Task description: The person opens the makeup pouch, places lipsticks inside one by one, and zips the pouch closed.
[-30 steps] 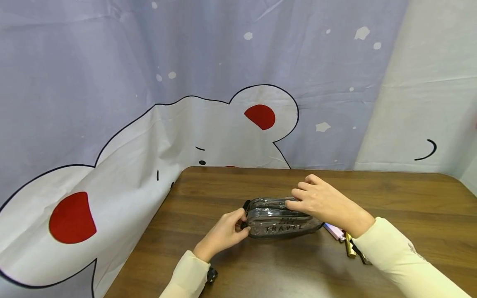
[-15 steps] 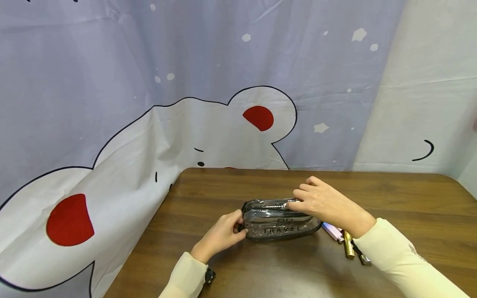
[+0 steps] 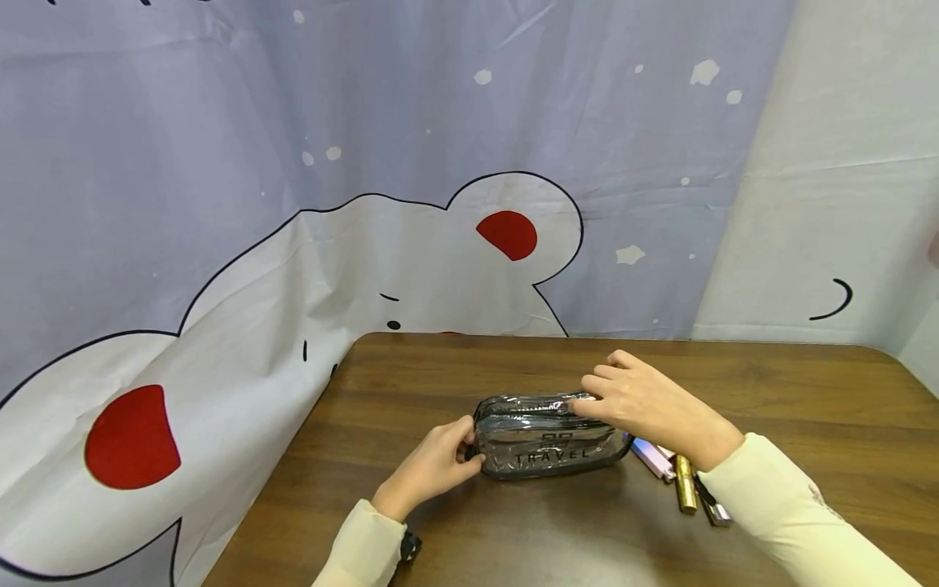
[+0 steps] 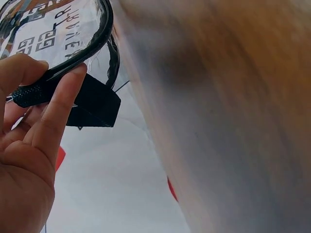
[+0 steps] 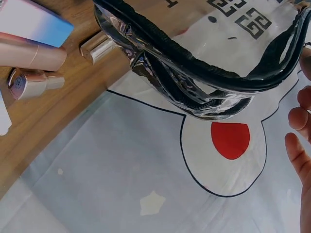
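Note:
A clear travel pouch (image 3: 550,448) with black trim and TRAVEL lettering is held just above the brown table. At its left end my left hand (image 3: 433,461) pinches the black end tab (image 4: 97,99) and the trim between thumb and fingers. My right hand (image 3: 638,403) is at the top right of the pouch, with thumb and index finger at the zipper edge. In the right wrist view, only some right fingers (image 5: 302,116) show at the right border, one of them touching the pouch's trim. Whatever they pinch there is mostly hidden.
Right of the pouch lie a pink-and-blue case (image 3: 653,458), a gold tube (image 3: 685,485) and a silver-ended item (image 3: 715,509), partly behind the right sleeve. A rose-gold tube (image 5: 31,51) shows from the right wrist. A patterned curtain (image 3: 411,261) hangs behind the table.
My right hand has slid slightly right along the pouch's top edge. My left hand and the pouch have shifted a little left, and the lettered front faces up more plainly.

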`<state>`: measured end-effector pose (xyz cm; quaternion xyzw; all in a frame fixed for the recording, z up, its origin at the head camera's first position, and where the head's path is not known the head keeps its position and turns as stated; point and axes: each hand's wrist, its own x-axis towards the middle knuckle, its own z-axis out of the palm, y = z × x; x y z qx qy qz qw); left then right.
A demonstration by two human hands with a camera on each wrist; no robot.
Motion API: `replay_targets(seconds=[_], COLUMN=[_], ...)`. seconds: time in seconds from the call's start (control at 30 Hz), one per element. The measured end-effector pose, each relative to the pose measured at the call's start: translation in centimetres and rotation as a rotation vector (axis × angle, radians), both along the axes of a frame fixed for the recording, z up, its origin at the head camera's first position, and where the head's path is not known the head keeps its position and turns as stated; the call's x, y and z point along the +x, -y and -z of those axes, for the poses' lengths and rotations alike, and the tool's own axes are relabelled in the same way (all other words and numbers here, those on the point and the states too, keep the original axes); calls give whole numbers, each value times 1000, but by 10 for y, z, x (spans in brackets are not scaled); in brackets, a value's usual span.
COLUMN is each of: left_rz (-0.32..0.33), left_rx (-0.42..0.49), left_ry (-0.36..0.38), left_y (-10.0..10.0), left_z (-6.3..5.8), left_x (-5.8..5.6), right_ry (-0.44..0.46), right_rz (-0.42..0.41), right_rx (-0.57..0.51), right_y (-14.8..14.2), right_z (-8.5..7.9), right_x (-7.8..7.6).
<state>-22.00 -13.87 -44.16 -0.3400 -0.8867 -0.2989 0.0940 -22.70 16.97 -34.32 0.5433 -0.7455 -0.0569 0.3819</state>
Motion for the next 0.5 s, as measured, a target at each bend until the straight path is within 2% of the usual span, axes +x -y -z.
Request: replay_targets(seconds=[0.33, 0.5], left_rz=[-5, -18], left_rx=[-12, -4], left_ry=[33, 75], left_y=[1, 2], left_z=[2, 1], left_x=[-1, -1], right_ry=[11, 15], right_rz=[-12, -4], right_rx=[-14, -16], right_y=[-3, -7], right_z=[1, 1], right_x=[-3, -4])
